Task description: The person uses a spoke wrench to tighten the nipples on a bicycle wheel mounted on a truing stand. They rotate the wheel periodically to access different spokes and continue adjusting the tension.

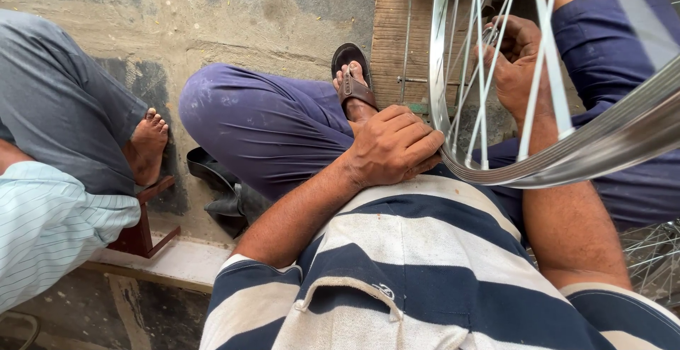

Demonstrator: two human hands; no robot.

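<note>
A shiny metal bicycle wheel rim [609, 144] with thin silver spokes [489, 74] stands upright over my lap at the right. My left hand [393, 144] grips the rim's lower edge, fingers curled against the metal. My right hand [517, 63] reaches through the spokes, fingers pinched near the hub area; what it pinches is too small to tell. My purple trousers [262, 123] and striped shirt [418, 265] fill the lower middle. My foot in a brown sandal [354, 84] rests on the concrete floor.
Another seated person at the left shows a grey trouser leg [64, 102], a bare foot [147, 144] and a light striped sleeve [49, 229]. A small wooden stool [145, 229] sits beneath. A wooden plank [393, 31] lies ahead. More spoked wheels [652, 258] lie lower right.
</note>
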